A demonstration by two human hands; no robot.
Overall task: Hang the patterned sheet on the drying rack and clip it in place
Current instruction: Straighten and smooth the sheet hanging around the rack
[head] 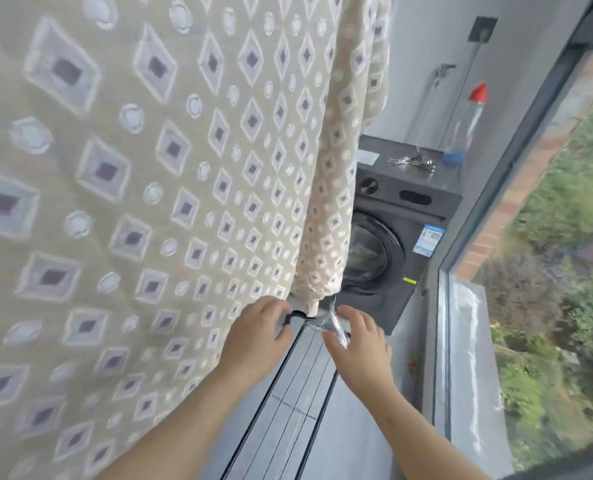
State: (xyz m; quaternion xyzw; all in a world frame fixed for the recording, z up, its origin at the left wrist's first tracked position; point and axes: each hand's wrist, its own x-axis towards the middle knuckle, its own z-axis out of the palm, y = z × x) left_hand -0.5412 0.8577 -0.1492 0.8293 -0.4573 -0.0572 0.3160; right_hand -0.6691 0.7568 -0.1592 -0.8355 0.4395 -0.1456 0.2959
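The patterned sheet [156, 188] hangs across the left and centre of the frame, its bunched edge ending at lower centre. There the right hand [359, 337] pinches a shiny metal clip [328, 322] just beside that edge. The left hand [258, 329] curls its fingers round a dark piece [290, 317] touching the sheet; blur hides what this is. A washing machine [397, 233] stands behind, at centre right.
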